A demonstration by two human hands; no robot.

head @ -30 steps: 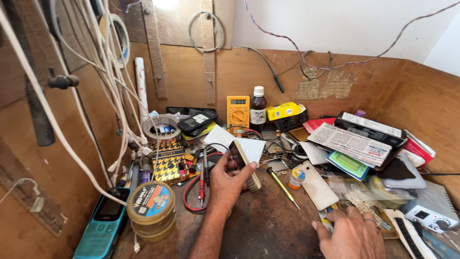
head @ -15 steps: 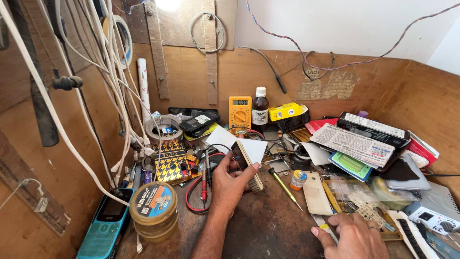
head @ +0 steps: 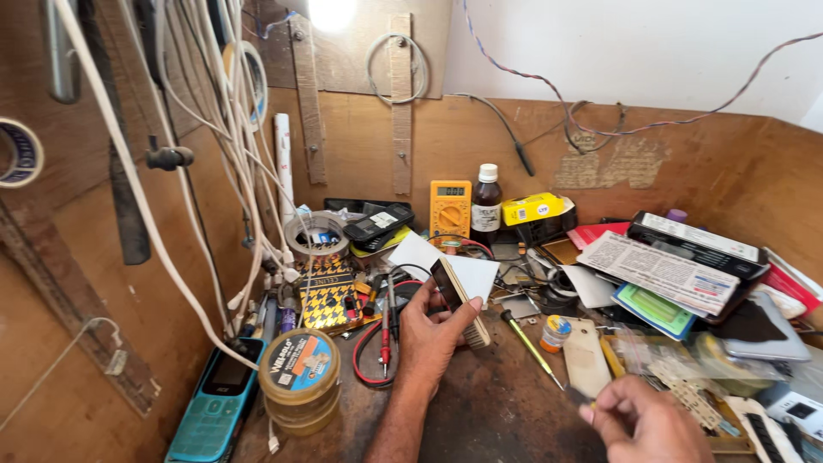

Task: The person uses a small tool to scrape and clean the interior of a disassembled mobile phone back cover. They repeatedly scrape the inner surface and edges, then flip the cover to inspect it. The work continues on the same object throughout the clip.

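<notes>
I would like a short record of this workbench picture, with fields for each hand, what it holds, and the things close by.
Left hand: raised over the bench, holding a small flat phone-like device together with a wooden-backed brush
Right hand: low at the front edge, pinching a small dark item, too small to identify
Near left hand: red probes, round tin, blue keypad phone
Near right hand: screwdriver
Behind: yellow multimeter, dark bottle
</notes>
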